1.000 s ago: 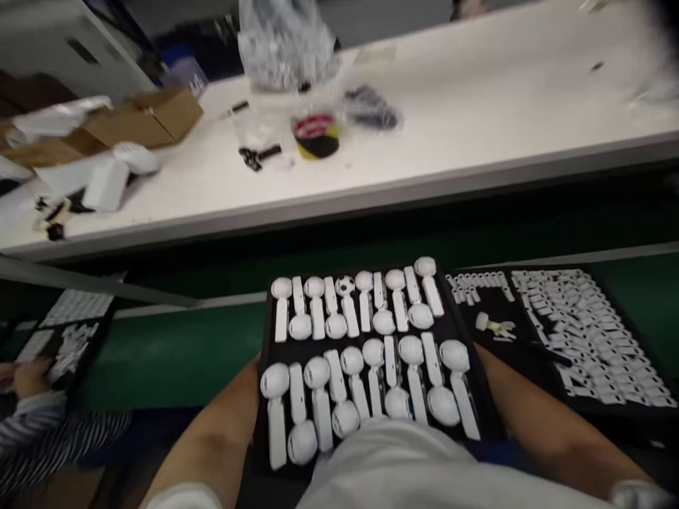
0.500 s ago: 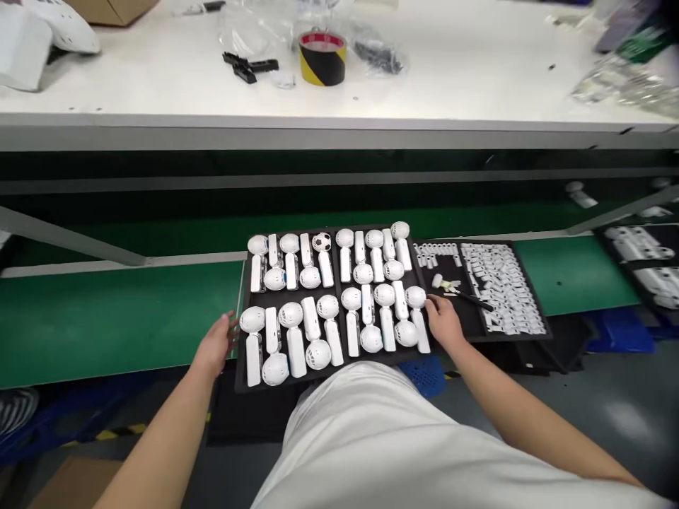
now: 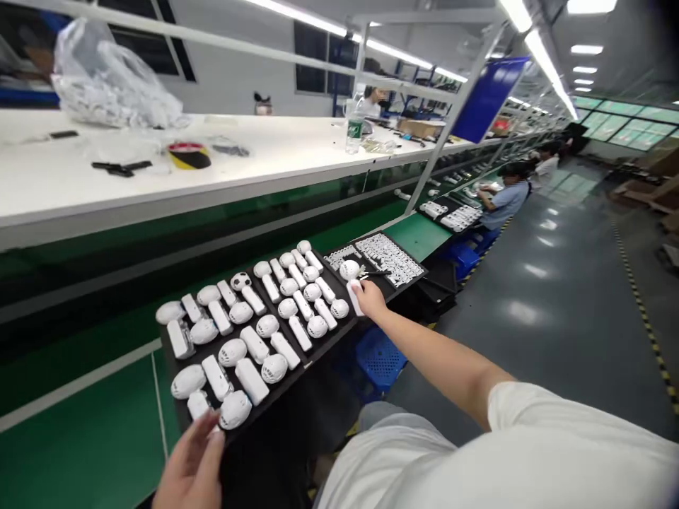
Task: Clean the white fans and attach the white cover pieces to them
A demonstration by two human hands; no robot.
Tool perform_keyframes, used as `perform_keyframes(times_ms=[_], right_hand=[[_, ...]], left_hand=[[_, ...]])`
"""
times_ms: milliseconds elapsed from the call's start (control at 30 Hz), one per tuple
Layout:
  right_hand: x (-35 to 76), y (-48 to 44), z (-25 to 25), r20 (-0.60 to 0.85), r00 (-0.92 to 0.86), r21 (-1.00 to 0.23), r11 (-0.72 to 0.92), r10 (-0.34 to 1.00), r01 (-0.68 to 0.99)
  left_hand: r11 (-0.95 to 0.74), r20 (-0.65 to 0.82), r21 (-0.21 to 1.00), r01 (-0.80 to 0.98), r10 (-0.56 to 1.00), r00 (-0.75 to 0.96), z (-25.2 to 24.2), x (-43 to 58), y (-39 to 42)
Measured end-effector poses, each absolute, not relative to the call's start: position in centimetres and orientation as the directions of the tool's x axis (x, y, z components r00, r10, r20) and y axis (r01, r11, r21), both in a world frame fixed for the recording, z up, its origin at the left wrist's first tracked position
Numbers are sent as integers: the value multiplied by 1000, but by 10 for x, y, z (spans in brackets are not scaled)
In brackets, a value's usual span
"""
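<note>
A black tray [image 3: 318, 346] lies on the green belt [image 3: 79, 438] and holds several white handheld fans with round heads; one head looks like a football [image 3: 240, 281]. My left hand [image 3: 191, 470] rests with its fingers against the tray's near left corner. My right hand [image 3: 368, 298] is at the tray's far right end, its fingers curled on a white fan [image 3: 353, 293] there. A second black tray [image 3: 411, 274] just beyond holds several small white parts.
A white bench [image 3: 159, 184] runs behind the belt with black-and-yellow tape [image 3: 189, 155], a clear bag [image 3: 111, 78] and a water bottle [image 3: 354, 126]. A blue crate [image 3: 379, 357] sits under the belt. Other people work further down the line [image 3: 503, 201]. Grey floor lies to the right.
The view has swung up and to the right, so the line and hall now show. My left hand moved to the tray's near corner; my right hand stays at the tray's right end.
</note>
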State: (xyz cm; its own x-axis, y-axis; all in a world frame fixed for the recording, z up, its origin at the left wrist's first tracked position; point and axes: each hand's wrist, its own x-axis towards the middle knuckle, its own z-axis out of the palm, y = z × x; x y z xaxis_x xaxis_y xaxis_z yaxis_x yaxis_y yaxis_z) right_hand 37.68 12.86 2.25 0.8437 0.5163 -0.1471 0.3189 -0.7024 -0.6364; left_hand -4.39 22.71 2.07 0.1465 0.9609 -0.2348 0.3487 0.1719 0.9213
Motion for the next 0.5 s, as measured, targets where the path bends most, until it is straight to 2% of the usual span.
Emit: perform_keyframes(times_ms=[133, 233, 367, 500], right_hand=[[307, 87, 52, -79, 765, -745, -548, 639, 380], [246, 59, 58, -101, 702, -794, -483, 705, 370], [217, 24, 58, -177, 651, -835, -462, 738, 297], [266, -29, 55, -223, 702, -794, -544, 677, 272]], left_hand=[[390, -376, 919, 52, 831, 410, 39, 19, 163], [581, -441, 811, -62, 678, 587, 42, 75, 121], [709, -444, 704, -51, 495, 747, 47, 117, 98], [777, -532, 625, 75, 353, 770, 47, 133, 95]])
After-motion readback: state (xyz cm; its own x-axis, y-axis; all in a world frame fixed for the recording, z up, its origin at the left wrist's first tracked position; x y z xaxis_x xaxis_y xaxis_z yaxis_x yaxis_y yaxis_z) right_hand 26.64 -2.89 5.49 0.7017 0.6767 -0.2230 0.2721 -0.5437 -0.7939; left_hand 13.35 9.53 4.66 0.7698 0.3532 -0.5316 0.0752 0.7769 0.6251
